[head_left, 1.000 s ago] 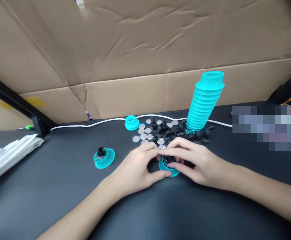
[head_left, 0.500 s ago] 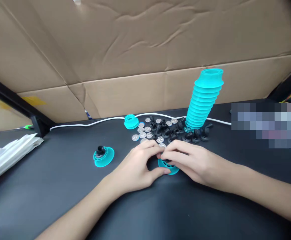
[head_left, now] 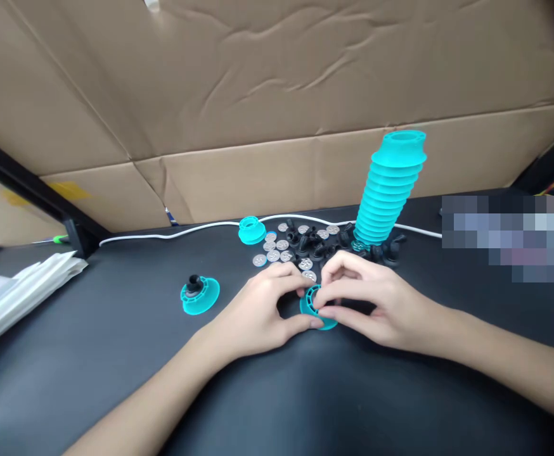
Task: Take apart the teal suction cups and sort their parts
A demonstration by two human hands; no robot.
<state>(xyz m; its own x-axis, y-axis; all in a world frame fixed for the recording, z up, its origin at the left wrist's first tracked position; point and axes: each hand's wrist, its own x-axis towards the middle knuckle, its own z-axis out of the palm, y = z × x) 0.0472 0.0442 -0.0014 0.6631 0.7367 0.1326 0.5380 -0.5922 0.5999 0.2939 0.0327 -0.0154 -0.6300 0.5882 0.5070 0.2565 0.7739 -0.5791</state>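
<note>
A turquoise flared ring (head_left: 308,305) lies on the black table between my hands. My left hand (head_left: 270,310) grips its left side, with the thumb at the front edge and the fingers behind. Over the right part of the ring, my right hand (head_left: 376,301) has its fingertips pinched near the central opening; anything between them is hidden. Left of my hands sits another turquoise ring (head_left: 206,297) with a black knob (head_left: 194,284) standing in it. Several silver discs (head_left: 272,256) and black knobs (head_left: 310,239) are scattered behind my hands.
A tall, leaning stack of turquoise rings (head_left: 386,196) stands at the back right. A single turquoise ring (head_left: 252,232) is at the back, by a white cable (head_left: 196,228). White packets (head_left: 34,294) lie at the left. Cardboard (head_left: 258,82) forms the back wall.
The fingers of my right hand have shifted and lifted, showing more of the ring's top and its opening. My left hand keeps its hold on the ring.
</note>
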